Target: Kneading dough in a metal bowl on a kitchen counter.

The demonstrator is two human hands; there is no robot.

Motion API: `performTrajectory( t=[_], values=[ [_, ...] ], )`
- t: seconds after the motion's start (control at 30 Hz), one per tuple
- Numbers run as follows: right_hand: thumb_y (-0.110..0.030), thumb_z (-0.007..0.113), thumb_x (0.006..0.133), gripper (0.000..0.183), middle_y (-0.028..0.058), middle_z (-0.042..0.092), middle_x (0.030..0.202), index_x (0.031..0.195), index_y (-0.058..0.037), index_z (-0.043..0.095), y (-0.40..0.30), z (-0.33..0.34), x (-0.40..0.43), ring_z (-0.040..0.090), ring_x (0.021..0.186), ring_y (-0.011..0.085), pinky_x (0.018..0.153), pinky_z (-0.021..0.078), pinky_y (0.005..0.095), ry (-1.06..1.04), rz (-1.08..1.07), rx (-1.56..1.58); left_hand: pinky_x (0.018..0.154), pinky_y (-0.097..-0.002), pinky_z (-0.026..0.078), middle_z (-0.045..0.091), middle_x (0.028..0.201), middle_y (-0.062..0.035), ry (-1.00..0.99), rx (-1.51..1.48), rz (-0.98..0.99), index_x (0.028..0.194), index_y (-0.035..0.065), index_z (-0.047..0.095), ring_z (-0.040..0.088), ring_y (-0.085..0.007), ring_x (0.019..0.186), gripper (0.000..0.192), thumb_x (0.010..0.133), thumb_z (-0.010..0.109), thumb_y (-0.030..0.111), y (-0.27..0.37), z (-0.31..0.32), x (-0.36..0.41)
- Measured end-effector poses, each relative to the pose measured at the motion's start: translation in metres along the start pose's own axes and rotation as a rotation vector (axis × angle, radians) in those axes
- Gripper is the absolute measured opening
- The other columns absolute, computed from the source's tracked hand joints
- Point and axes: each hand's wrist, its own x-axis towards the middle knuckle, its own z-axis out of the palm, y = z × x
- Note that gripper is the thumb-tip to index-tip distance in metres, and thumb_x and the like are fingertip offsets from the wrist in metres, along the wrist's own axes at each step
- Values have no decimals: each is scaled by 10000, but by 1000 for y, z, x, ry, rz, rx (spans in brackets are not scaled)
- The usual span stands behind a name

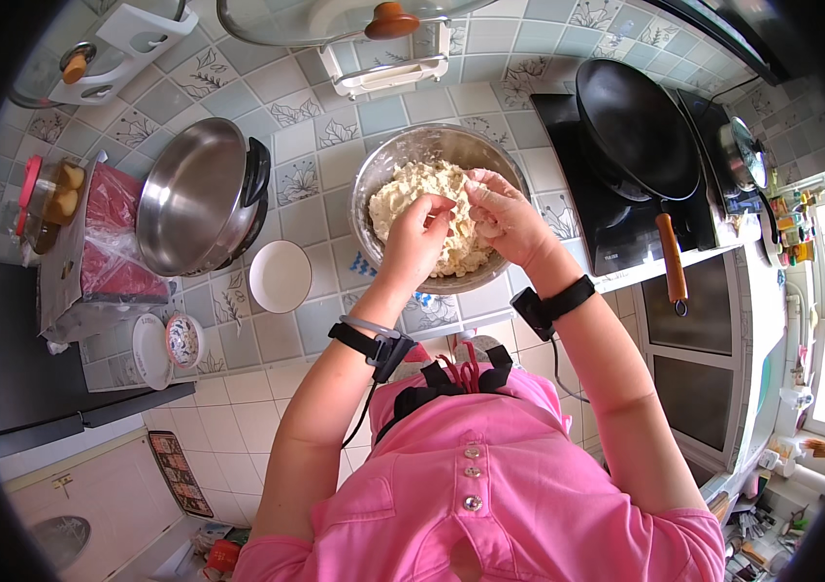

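Note:
A round stainless steel mixing bowl (436, 138) stands on the tiled counter before me, with shaggy, lumpy dough (412, 185) inside. My left hand (423, 229) is over the dough, its fingers bent and thumb near the fingertips; whether it pinches a bit of dough cannot be told. Over the bowl's right side is my right hand (503, 211), coated with flour and dough, its fingers curled towards the left hand. Bits of dough cling to its fingers, and what lies under them is hidden. A small gap shows between the hands.
Left of the bowl are an empty white bowl (280, 276) and a large steel pot (190, 196). A black wok (638, 131) with a wooden handle sits on the black cooktop (620, 251) at right. A patterned small bowl (184, 340) and an oval white dish (150, 353) stand farther left.

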Motion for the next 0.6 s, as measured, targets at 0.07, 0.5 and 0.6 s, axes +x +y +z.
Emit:
performTrajectory(
  t=[0.07, 0.5, 0.6],
  values=[
    [-162, 582, 951, 141, -32, 524, 759, 1079, -125, 539, 1, -13, 5, 452, 592, 39, 412, 265, 157, -121, 21, 137, 591, -212, 471, 644, 881, -36, -7, -52, -34, 1073, 19, 586, 594, -81, 715, 163, 976, 525, 135, 4, 4, -2],
    [-626, 317, 954, 736, 168, 380, 1398, 1433, -69, 279, -6, 16, -7, 443, 1242, 353, 969, 451, 461, -200, -104, -14, 658, -229, 501, 645, 828, -22, -209, -185, -143, 1088, 1, 628, 600, -83, 720, 309, 999, 513, 273, 22, 7, -11],
    [-642, 308, 946, 796, 193, 334, 1436, 1467, -50, 201, -8, 17, -8, 432, 1261, 358, 981, 441, 490, -188, -146, -106, 688, -234, 515, 652, 846, -24, -219, -236, -118, 1127, -10, 623, 615, -88, 754, 299, 992, 529, 240, 19, 8, -10]
  ],
)
